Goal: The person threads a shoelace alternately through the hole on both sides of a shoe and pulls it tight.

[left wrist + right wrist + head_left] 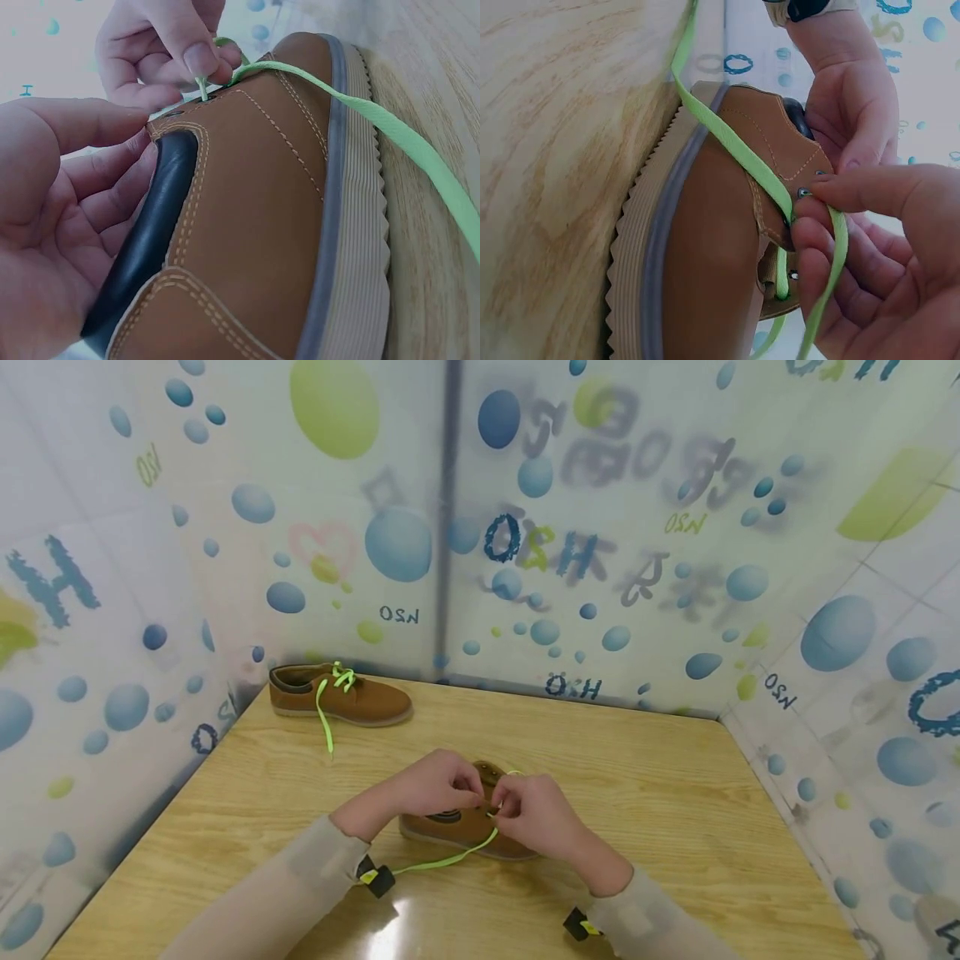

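Observation:
A brown shoe [465,828] with a dark collar lining stands on the table between both hands. My left hand [441,783] pinches the top corner of the shoe's eyelet flap between thumb and fingers, plainly so in the left wrist view. My right hand [542,814] pinches a bright green shoelace [838,240] right at an eyelet [804,193] in that flap. Another length of the lace leaves a lower eyelet and runs over the shoe's side [247,195] down to the tabletop. The lace's tip is hidden by the right fingers.
A second brown shoe [378,702], with green laces threaded in it, stands at the table's back left, one lace end hanging onto the wood. The wooden table [637,777] is bounded by patterned walls [637,635] behind and at both sides.

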`<state>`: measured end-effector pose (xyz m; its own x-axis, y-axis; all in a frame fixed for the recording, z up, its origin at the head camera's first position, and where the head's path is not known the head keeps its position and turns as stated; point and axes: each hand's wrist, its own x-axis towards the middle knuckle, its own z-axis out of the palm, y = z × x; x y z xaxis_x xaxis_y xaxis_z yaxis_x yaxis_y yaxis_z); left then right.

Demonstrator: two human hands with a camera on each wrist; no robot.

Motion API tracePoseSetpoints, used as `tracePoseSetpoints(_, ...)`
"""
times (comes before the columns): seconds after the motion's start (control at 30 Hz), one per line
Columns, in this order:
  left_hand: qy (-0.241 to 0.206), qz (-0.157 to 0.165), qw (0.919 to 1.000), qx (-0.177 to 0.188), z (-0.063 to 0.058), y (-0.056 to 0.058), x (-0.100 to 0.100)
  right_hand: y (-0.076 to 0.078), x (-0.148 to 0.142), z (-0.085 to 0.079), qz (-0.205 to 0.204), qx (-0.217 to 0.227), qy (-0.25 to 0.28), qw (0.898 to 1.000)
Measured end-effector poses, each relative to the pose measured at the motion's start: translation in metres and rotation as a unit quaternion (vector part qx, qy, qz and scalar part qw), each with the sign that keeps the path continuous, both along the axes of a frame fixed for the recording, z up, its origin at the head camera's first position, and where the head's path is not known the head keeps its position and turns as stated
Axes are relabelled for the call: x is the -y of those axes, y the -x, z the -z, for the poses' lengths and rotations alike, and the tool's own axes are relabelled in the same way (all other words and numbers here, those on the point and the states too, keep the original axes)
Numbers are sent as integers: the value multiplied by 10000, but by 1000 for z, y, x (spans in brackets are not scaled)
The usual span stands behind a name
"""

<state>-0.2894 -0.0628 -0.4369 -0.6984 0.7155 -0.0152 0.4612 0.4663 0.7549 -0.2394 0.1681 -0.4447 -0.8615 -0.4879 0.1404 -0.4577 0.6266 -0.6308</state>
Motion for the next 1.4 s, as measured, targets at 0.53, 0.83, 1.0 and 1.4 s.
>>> tracePoseSetpoints(0.53, 290, 65, 9994, -191, 2, 5, -5, 4, 0, 3, -31, -414, -320, 9986)
tracePoseSetpoints(0.83, 546, 826, 9950, -135, 3, 17, -14, 6, -4, 3, -378, -536, -416, 9970)
tracePoseSetpoints(1.0, 99, 842, 9951, 500, 4, 19, -11, 6, -2, 3, -412, -678, -451, 9958)
tracePoseSetpoints(1.4, -54, 322, 9980, 537, 3, 14, -12, 13, -11, 5, -644, -311, -47, 9974)
